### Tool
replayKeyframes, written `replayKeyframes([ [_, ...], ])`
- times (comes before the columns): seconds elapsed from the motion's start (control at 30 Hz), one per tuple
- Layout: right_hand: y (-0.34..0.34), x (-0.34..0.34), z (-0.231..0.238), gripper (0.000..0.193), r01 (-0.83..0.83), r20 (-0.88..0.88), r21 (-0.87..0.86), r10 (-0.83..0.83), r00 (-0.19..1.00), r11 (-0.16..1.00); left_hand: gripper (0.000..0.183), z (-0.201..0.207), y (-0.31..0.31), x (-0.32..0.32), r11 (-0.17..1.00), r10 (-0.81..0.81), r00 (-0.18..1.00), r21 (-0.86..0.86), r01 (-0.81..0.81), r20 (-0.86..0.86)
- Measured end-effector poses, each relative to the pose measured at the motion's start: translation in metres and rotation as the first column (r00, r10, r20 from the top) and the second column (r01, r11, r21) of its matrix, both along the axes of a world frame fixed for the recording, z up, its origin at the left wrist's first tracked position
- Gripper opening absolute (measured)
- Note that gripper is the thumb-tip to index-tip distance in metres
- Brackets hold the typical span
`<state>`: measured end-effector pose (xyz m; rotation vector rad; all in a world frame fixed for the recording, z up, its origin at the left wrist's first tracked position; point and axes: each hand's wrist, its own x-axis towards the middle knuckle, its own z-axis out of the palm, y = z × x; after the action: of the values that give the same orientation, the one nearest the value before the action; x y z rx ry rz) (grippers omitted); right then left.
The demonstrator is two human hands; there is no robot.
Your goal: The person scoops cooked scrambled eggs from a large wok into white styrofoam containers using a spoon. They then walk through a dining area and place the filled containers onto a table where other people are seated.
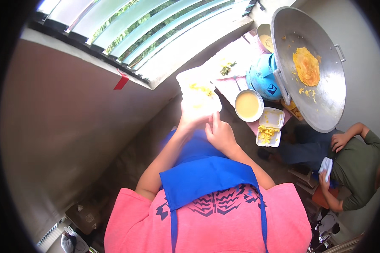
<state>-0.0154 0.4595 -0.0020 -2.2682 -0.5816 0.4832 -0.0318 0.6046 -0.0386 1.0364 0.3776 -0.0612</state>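
My left hand (pixel 189 119) holds up an open white foam food box (pixel 189 79) from below, in front of the window. Yellow bits lie inside the box, though glare washes out much of it. At the box's near right edge, my right hand (pixel 221 135) has its fingers against the rim, closed as if pinching it. A second open foam box (pixel 272 119) with yellow shreds in it sits to the right on the table corner. Beside that stands a round metal bowl (pixel 249 105) of pale yellow batter.
A big metal wok (pixel 331 90) with a flat orange-yellow fried cake (pixel 307 67) stands at the right. Next to it is a blue container (pixel 262 78). Green leaves (pixel 228 68) lie on the pink-covered table (pixel 234 84). A seated person (pixel 354 168) is at the lower right.
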Motion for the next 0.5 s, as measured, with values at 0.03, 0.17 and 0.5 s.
replayKeyframes([
  [0.03, 0.005, 0.002, -0.004, 0.024, 0.018, 0.007, 0.017, -0.018, 1.0, 1.0, 0.053, 0.002, 0.007, 0.005, 1.0, -0.024, 1.0, 0.001, 0.024, 0.01],
  [0.17, 0.028, 0.011, -0.004, 0.026, 0.055, 0.002, 0.041, -0.055, 0.998, 0.998, 0.05, 0.015, 0.033, 0.023, 0.988, -0.151, 0.988, 0.026, 0.152, -0.022],
  [0.5, 0.072, 0.026, -0.007, 0.025, 0.26, -0.085, 0.163, -0.249, 0.965, 0.952, 0.053, 0.01, 0.077, 0.062, 0.96, -0.258, 0.966, 0.114, 0.258, -0.011],
])
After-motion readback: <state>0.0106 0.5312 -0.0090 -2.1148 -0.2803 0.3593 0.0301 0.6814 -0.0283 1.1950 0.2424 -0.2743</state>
